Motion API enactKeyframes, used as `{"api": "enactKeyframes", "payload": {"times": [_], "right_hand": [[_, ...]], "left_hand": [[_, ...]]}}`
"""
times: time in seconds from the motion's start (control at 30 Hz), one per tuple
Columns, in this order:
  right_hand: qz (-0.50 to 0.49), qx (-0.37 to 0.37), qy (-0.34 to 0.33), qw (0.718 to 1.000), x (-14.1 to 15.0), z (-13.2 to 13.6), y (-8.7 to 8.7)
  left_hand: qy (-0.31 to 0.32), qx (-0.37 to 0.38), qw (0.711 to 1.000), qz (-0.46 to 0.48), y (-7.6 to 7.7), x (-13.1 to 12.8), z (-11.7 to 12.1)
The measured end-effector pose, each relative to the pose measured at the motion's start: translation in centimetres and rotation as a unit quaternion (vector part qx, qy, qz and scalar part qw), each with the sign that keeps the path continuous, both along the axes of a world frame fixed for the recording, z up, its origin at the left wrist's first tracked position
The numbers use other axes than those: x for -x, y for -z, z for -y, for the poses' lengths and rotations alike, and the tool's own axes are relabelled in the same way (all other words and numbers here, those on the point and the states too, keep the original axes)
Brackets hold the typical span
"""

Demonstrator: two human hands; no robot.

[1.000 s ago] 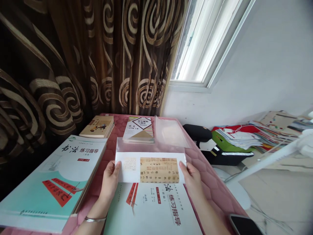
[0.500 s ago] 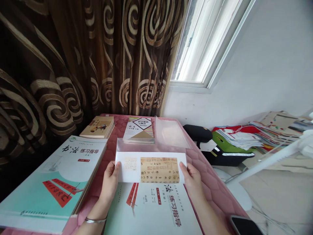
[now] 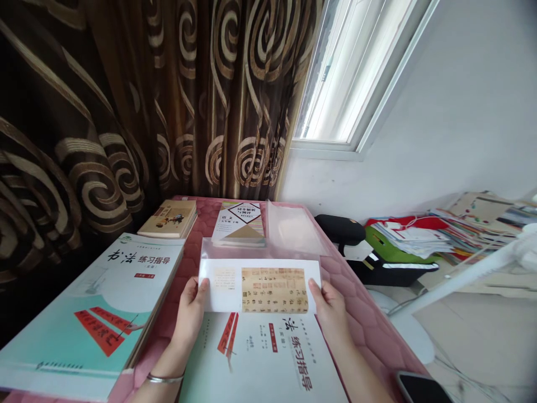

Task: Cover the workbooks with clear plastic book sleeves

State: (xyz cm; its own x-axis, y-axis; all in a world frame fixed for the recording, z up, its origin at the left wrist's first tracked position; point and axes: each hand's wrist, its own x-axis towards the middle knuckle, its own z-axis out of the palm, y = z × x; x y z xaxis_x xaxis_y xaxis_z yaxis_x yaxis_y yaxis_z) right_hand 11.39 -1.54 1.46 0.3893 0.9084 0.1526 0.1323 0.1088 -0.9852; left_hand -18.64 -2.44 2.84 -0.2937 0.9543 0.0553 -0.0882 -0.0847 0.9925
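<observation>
Between my two hands is a white page printed with old calligraphy (image 3: 274,291), spread wide over the upper part of a calligraphy workbook (image 3: 255,358). I cannot tell whether the page belongs to that workbook. My left hand (image 3: 192,308) pinches the left edge, thumb on top, and a silver bangle circles that wrist. At the opposite edge my right hand (image 3: 329,305) grips in the same way. A clear plastic book cover (image 3: 210,249) shows just beyond the page. The fingers under the page are hidden.
On the pink quilted cloth (image 3: 369,336) lie a stack of calligraphy workbooks (image 3: 84,313), smaller tan books (image 3: 168,218), a Chinese-language workbook (image 3: 239,224) and clear plastic covers (image 3: 296,226). A phone (image 3: 422,387) sits near the right edge, beside a white lamp arm (image 3: 457,277).
Both hands keep their hold, and the page's far edge sits very slightly higher. Otherwise the view has only shifted a little.
</observation>
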Motion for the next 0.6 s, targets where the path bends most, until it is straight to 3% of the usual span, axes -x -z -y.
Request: {"api": "enactKeyframes", "payload": {"times": [0.3,0.6], "right_hand": [[-0.117,0.015,-0.060,0.991,0.23,0.34,-0.63],[-0.038,-0.004,-0.010,0.999,0.40,0.11,-0.54]], "left_hand": [[-0.010,-0.012,1.000,-0.024,0.86,0.24,-0.36],[0.012,-0.003,1.000,0.003,0.53,0.30,-0.32]]}}
